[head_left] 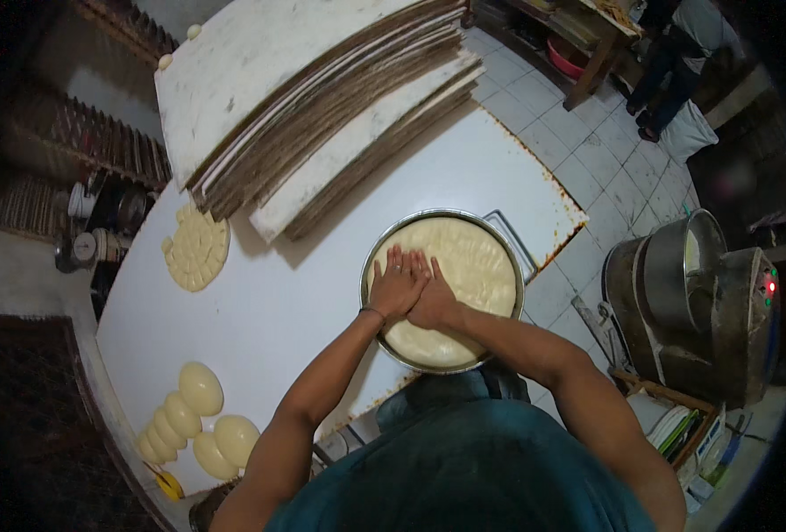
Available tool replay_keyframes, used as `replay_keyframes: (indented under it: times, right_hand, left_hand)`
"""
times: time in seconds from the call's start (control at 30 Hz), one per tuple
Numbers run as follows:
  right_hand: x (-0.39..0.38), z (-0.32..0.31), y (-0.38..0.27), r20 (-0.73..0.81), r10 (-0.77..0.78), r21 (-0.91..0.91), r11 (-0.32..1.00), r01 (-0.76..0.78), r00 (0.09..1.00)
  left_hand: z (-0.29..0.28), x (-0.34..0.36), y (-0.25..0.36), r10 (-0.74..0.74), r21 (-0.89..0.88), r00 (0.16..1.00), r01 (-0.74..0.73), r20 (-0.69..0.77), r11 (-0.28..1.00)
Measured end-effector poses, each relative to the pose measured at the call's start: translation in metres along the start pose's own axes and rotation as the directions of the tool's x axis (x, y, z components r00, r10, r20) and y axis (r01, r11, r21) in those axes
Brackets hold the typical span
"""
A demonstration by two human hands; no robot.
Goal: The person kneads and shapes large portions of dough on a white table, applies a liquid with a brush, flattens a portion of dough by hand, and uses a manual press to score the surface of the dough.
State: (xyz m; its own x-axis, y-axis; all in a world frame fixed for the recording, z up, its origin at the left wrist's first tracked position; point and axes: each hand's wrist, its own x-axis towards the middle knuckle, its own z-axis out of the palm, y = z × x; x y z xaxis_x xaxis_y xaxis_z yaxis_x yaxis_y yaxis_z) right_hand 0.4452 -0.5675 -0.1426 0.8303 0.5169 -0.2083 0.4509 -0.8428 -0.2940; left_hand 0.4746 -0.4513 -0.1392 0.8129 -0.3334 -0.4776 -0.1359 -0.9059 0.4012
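Note:
A large mass of pale dough (474, 266) fills a round metal bowl (410, 362) at the edge of the white table. My left hand (396, 289) lies flat on the dough with its fingers stretched toward the far side. Close against it, partly overlapping, my right hand (437, 301) presses on the same dough with its fingers extended. Neither hand grips anything. Some of the right hand's fingers are hidden behind the left. A metal handle (519, 248) sticks out at the bowl's far right.
Stacked floury boards (340, 115) cover the far part of the white table (251, 337). A flat, cut dough round (196, 248) lies at the left, and several smooth dough balls (200, 388) at the near left. A mixer (685, 293) stands on the right; a person (676, 71) is far right.

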Motion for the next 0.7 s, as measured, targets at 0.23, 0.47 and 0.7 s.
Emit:
replay_keyframes:
  times: [0.23, 0.47, 0.7]
  right_hand:
    - [0.025, -0.001, 0.04, -0.096, 0.047, -0.104, 0.993, -0.057, 0.994]
    - [0.023, -0.015, 0.063, -0.101, 0.006, -0.014, 1.0, -0.008, 0.995]
    - [0.007, -0.005, 0.074, -0.236, 0.145, -0.03, 0.987, -0.156, 0.961]
  left_hand:
    - [0.007, 0.035, -0.019, 0.377, 0.375, 0.895, -0.273, -0.238, 0.886]
    - [-0.016, 0.035, 0.017, 0.139, 0.094, 0.986, -0.131, -0.087, 0.987]
    - [0.024, 0.041, 0.018, 0.355, 0.352, 0.899, -0.255, -0.257, 0.901]
